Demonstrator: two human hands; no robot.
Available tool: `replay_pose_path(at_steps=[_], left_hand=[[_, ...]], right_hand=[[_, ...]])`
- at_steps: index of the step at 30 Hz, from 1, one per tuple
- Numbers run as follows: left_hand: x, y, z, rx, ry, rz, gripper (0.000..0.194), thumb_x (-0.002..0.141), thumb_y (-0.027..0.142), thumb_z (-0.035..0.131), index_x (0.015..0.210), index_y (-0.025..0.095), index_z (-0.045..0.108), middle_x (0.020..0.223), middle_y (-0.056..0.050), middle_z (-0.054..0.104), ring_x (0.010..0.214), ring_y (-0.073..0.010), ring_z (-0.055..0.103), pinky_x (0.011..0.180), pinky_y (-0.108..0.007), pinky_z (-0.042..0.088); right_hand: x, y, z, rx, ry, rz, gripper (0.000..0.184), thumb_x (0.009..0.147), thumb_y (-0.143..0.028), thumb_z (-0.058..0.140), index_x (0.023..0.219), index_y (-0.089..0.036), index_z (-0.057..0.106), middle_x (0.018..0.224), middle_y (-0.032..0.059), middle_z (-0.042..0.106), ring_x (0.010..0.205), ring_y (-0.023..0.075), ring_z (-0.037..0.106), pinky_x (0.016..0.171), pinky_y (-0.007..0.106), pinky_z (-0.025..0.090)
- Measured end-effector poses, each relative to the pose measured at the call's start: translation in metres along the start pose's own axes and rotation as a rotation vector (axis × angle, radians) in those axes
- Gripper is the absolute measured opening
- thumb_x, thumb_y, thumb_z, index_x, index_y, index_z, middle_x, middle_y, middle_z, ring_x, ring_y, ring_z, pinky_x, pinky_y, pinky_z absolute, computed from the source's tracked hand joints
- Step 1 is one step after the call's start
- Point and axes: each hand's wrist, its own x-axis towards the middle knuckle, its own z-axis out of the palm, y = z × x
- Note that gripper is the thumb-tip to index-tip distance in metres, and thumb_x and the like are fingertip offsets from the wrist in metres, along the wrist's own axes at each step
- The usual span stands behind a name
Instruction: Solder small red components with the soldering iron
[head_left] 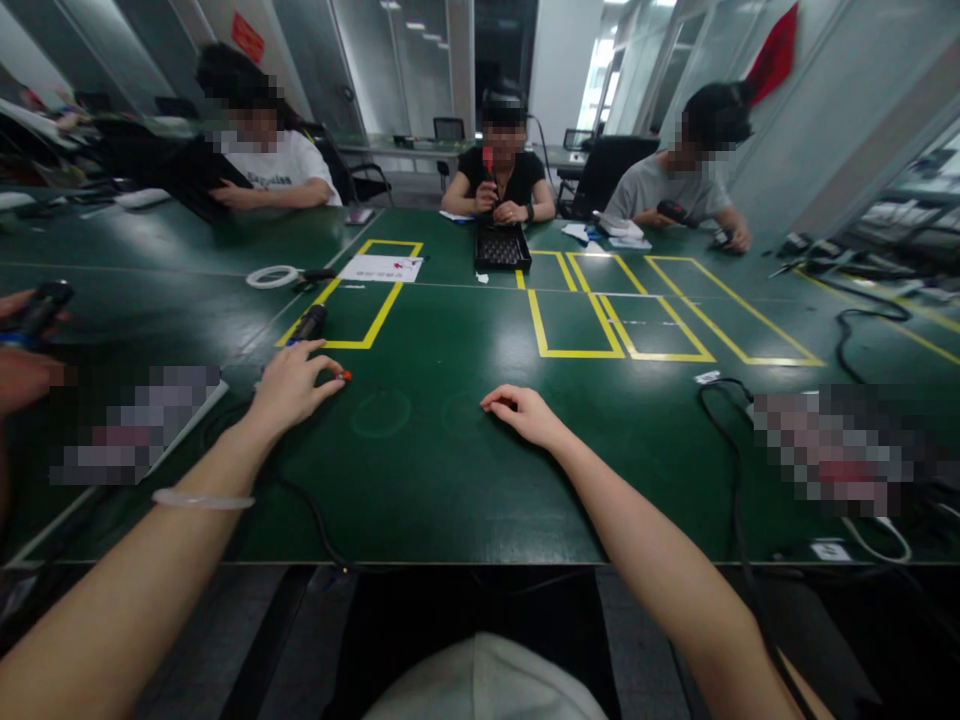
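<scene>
My left hand (292, 385) is over the green table (465, 480), with its thumb and a finger closed on a small orange-red piece (345, 376). The other fingers of that hand reach towards a black cylindrical object (309, 323) just beyond them; whether they touch it, I cannot tell. My right hand (529, 415) rests on the table to the right, thumb and fingers curled together. Nothing shows at its fingertips. Two faint ring marks lie on the surface between the hands.
Yellow tape outlines (581, 355) mark the table. A white sheet (381, 268), a coiled white cable (272, 276) and a black tray (502, 248) lie farther off. Black cables (735, 480) run at right. Several people sit around; one person's hand (30, 380) holds a dark object at far left.
</scene>
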Motion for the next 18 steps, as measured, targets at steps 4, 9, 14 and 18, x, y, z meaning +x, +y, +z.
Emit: replay_pose_path(at_steps=[4, 9, 14, 18], left_hand=[[0.001, 0.082, 0.005, -0.197, -0.075, 0.12, 0.028, 0.083, 0.042, 0.052, 0.101, 0.022, 0.06, 0.104, -0.004, 0.065, 0.095, -0.0221, 0.059, 0.084, -0.033, 0.044], [0.005, 0.168, 0.009, -0.332, -0.064, 0.299, 0.019, 0.084, 0.035, 0.053, 0.095, 0.022, 0.06, 0.094, -0.002, 0.066, 0.087, -0.0191, 0.06, 0.077, -0.029, 0.043], [0.005, 0.199, 0.022, -0.331, 0.006, 0.364, 0.016, 0.085, 0.033, 0.054, 0.096, 0.022, 0.061, 0.091, -0.002, 0.064, 0.088, -0.0201, 0.058, 0.081, -0.033, 0.04], [0.0, 0.201, 0.034, -0.37, 0.009, 0.357, 0.018, 0.086, 0.034, 0.053, 0.096, 0.022, 0.062, 0.092, -0.003, 0.064, 0.09, -0.0206, 0.058, 0.084, -0.034, 0.04]], right_hand=[[0.0, 0.001, 0.0, 0.012, -0.007, -0.003, 0.019, 0.083, -0.015, 0.052, 0.094, -0.015, 0.067, 0.089, 0.0045, 0.07, 0.081, 0.0135, 0.064, 0.078, 0.027, 0.047], [0.001, 0.005, 0.001, 0.08, 0.001, 0.006, 0.019, 0.084, -0.021, 0.053, 0.098, -0.015, 0.064, 0.088, 0.004, 0.07, 0.081, 0.0138, 0.064, 0.079, 0.027, 0.047], [0.004, 0.008, 0.0, 0.198, 0.055, 0.032, 0.019, 0.087, -0.032, 0.051, 0.092, -0.016, 0.061, 0.082, 0.0024, 0.067, 0.075, 0.0132, 0.061, 0.075, 0.027, 0.047], [0.006, 0.009, 0.001, 0.282, 0.071, 0.042, 0.018, 0.084, -0.034, 0.055, 0.089, -0.017, 0.058, 0.077, 0.0007, 0.063, 0.072, 0.0129, 0.059, 0.073, 0.027, 0.047]])
